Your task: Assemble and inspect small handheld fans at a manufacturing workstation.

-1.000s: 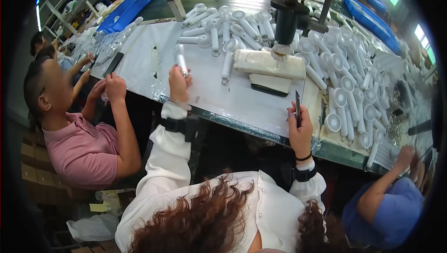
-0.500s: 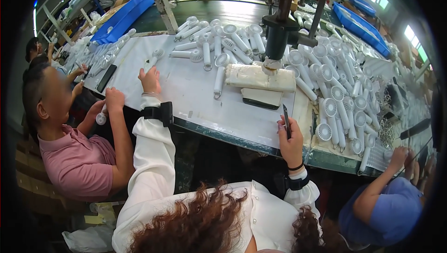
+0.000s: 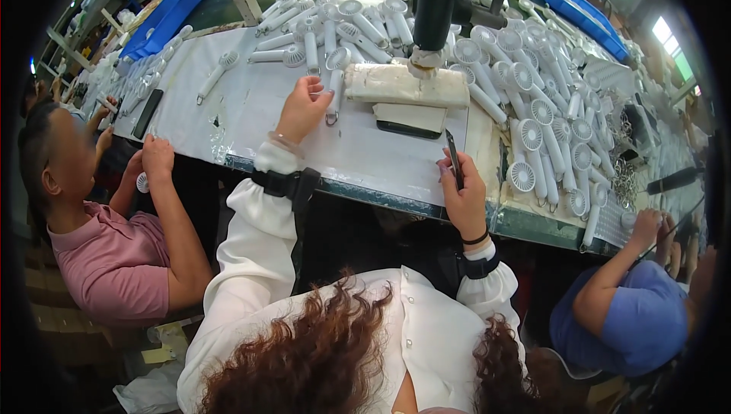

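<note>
My left hand [image 3: 301, 109] is over the table, its fingers apart and slightly bent, with nothing in them. The fingertips are right beside the handle of a white handheld fan [image 3: 333, 98]; I cannot tell whether they touch it. Another white handheld fan [image 3: 216, 79] lies alone to the left. My right hand [image 3: 466, 189] is closed around a slim dark tool [image 3: 454, 156], which points up and away from me; its exact kind is unclear. Just beyond it, a pale pad with a dark edge [image 3: 411, 120] lies before a cream wrapped block [image 3: 407, 85], under a dark press [image 3: 432, 29].
Many white fans are heaped behind the block and to its right [image 3: 542, 113]. A black bar-shaped object [image 3: 147, 114] lies at the left. One co-worker in pink [image 3: 114, 262] sits left, another in blue [image 3: 628, 319] right. Blue trays [image 3: 173, 12] stand farther back.
My left hand has let go of the fan at the left and moved right to another fan. The right hand keeps its grip on the slim tool. The whole view has shifted slightly.
</note>
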### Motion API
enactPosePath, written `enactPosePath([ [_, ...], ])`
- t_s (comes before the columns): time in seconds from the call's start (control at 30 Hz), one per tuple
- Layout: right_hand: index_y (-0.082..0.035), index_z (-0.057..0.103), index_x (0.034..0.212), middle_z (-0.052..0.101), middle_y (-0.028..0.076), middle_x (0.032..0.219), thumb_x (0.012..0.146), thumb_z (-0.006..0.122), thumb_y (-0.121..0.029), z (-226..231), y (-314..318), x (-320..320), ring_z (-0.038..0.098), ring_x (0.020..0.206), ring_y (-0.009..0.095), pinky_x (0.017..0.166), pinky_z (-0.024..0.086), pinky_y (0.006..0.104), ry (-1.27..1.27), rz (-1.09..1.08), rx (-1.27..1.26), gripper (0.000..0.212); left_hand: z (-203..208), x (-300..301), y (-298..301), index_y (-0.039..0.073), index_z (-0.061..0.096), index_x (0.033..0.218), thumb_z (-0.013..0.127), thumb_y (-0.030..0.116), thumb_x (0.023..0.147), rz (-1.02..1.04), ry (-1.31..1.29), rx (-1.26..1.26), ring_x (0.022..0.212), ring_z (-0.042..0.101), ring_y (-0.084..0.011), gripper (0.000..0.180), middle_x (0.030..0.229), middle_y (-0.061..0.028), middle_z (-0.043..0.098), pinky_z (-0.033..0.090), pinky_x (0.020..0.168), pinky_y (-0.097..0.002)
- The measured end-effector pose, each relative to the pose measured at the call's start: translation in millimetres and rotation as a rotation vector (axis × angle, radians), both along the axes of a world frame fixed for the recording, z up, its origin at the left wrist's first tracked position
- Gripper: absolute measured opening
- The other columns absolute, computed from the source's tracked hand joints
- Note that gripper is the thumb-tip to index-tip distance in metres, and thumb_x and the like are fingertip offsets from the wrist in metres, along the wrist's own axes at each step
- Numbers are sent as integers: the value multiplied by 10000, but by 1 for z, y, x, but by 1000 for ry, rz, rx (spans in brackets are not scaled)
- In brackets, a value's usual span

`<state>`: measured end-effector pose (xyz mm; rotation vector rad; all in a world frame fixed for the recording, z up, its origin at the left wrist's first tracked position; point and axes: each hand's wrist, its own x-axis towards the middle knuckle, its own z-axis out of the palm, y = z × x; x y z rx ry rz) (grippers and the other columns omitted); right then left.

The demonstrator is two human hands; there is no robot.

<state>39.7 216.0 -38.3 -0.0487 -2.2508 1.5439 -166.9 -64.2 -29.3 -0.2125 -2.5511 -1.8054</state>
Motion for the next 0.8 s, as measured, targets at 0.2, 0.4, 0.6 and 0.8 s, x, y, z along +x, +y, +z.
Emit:
enactPosePath([
  [0.2,-12,593,1244,659,23,932,978,597,-55,0,0,3,541,738,71,671,445,220,-7,15,-4,269,-5,-6,20,-43,490,1329,759,282,865,-3,165,-510,921,685,-235,628,1120,-156,670,555,803,-348],
  [0.4,-10,586,1257,651,11,946,980,587,-40,2,0,5,523,746,55,685,438,210,-4,37,10,278,7,0,15,-42,498,1308,737,313,859,-29,212,-672,897,698,-264,620,1025,-202,686,559,769,-381],
  [0.6,1,574,1268,645,12,953,984,581,-35,1,1,5,514,747,54,684,430,206,-19,37,58,286,17,29,-8,-36,534,1187,550,253,965,31,-131,7,696,620,-198,364,808,-107,600,526,591,-349],
  [0.8,11,565,1270,636,17,952,986,576,-33,3,0,5,514,754,57,693,430,204,-46,69,59,288,17,-3,-88,-46,494,1052,449,130,976,214,-88,858,627,496,-164,197,759,-69,493,455,535,-275],
])
